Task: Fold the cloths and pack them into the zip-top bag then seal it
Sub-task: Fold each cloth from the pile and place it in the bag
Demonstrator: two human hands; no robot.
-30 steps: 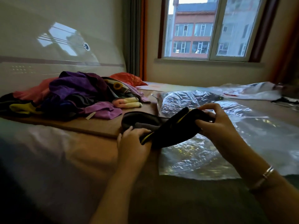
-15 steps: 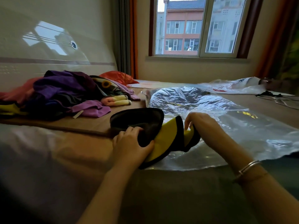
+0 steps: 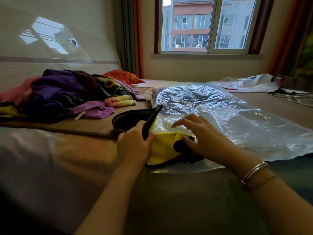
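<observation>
Cloth: we see one black-and-yellow microfibre cloth (image 3: 162,146) straddling the near edge of one clear crinkled zip-top bag (image 3: 237,119).
Left hand (image 3: 133,143): we grip its black fold.
Right hand (image 3: 203,138): thumb pins cloth, fingers spread.
Room: one pile of mixed cloths (image 3: 67,95) far left; bare brown bedspread (image 3: 186,200) near us.

two hands: the left hand (image 3: 133,143) and the right hand (image 3: 201,134); one black and yellow cloth (image 3: 162,146) between them; one big clear zip-top bag (image 3: 237,122); one pile of cloths (image 3: 67,94), too tangled to count; one bracelet (image 3: 254,172); one more plastic bag (image 3: 245,83) farther back; one window (image 3: 208,24); one bed (image 3: 186,200)
</observation>
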